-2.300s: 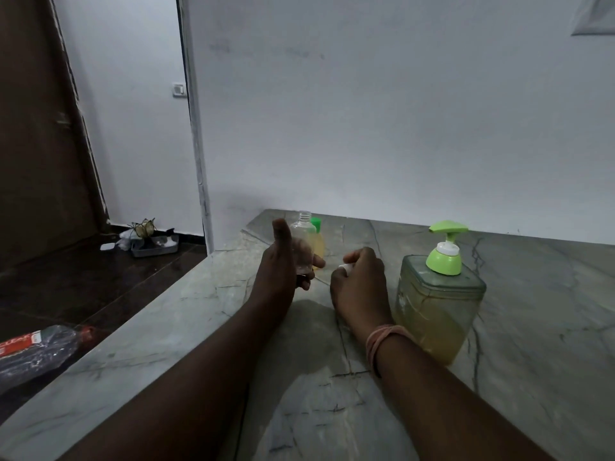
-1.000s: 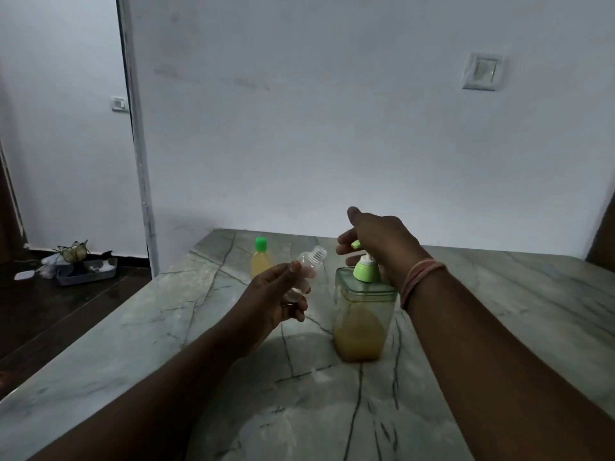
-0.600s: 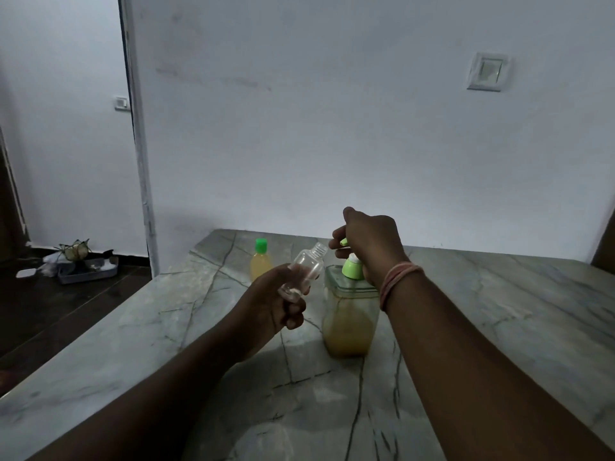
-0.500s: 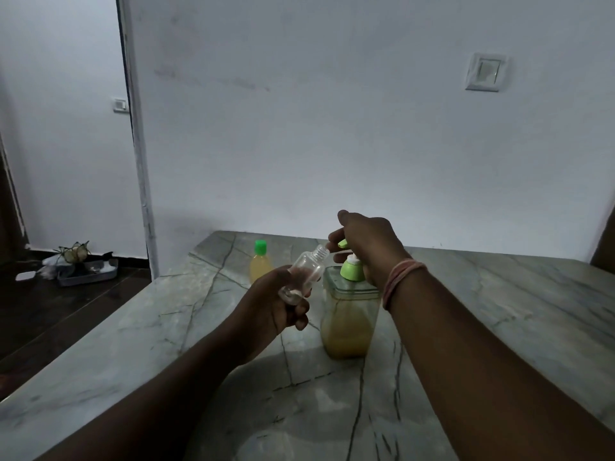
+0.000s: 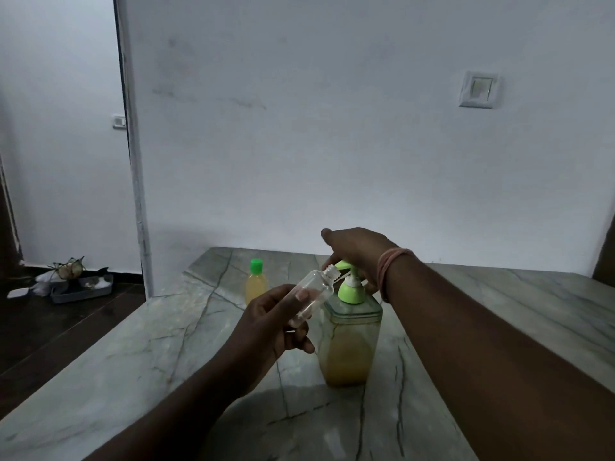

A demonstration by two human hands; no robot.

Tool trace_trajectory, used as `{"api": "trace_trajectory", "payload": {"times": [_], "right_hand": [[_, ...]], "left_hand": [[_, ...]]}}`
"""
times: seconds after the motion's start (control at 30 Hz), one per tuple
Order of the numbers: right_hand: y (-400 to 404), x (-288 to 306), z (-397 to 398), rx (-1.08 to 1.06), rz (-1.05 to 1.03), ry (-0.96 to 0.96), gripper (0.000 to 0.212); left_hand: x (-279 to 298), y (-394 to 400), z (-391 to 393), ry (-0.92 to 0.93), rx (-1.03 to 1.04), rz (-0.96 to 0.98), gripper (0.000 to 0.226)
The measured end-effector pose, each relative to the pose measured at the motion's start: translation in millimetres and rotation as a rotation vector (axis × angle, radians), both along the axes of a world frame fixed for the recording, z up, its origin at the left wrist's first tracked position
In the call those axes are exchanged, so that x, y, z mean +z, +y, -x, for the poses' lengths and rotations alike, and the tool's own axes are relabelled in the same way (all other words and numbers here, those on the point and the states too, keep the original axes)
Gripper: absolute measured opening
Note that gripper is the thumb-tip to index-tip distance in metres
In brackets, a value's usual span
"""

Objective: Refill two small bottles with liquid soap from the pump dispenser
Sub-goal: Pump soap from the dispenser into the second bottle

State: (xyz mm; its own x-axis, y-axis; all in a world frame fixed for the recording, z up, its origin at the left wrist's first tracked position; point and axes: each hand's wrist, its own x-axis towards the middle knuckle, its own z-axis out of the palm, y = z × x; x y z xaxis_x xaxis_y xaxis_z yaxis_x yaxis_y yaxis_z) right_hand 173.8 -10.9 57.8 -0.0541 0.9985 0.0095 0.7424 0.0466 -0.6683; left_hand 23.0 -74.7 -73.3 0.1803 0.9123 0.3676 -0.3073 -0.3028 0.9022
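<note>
Empty bottle: clear plastic, uncapped, sitting tilted at the centre of the frame, its open neck pointing up and right toward the pump's spout; judged very light and thin-walled, likely to dent under a hard squeeze and to turn slippery if soap is running down its side.
Where to hold it: around the lower body, as the left hand is doing now, keeping the neck free.
Left hand: wrapping its fingers and thumb around the bottle's lower half, lifting it off the surface.
Pump dispenser: square clear jar, roughly half full of amber soap, standing upright just right of centre; judged heavy enough to be staying put under a downward press, though a slanted press could be tipping it.
Pump head: green, stiff, with its spout reaching left to the bottle's mouth; whether they are touching is unclear.
Right hand: resting over the top of the pump, fingers curling down across it.
Second bottle: green-capped, filled with yellowish liquid, standing behind and left of the hands.
Surface: veined grey stone, smooth, carrying all of it.
</note>
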Motion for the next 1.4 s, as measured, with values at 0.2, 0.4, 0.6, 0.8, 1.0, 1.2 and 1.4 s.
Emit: {"api": "trace_trajectory", "payload": {"times": [0.2, 0.4, 0.6, 0.8, 1.0, 1.2, 1.4], "right_hand": [[1, -5, -2, 0.007, -0.097, -0.149, 0.033], [2, -11, 4, 0.052, -0.062, -0.276, 0.031], [-6, 3, 3, 0.099, -0.006, -0.277, 0.039], [-1, -10, 3, 0.05, -0.08, -0.257, 0.031], [-7, 4, 1, 0.102, -0.008, -0.282, 0.05], [-2, -9, 1, 0.054, -0.091, -0.233, 0.051], [-8, 1, 2, 0.086, -0.016, -0.288, 0.048]], "left_hand": [[-5, 3, -6, 0.014, -0.003, -0.039, 0.046], [-7, 0, -4, -0.051, -0.012, 0.004, 0.079], [-2, -8, -7, -0.072, -0.102, 0.03, 0.093], [-6, -3, -5, -0.159, -0.198, 0.095, 0.066], [-6, -4, -5, -0.141, -0.159, 0.07, 0.051], [-10, 0, -4, -0.144, -0.172, 0.05, 0.051], [-7, -4, -6, -0.11, -0.153, 0.029, 0.049]]}}
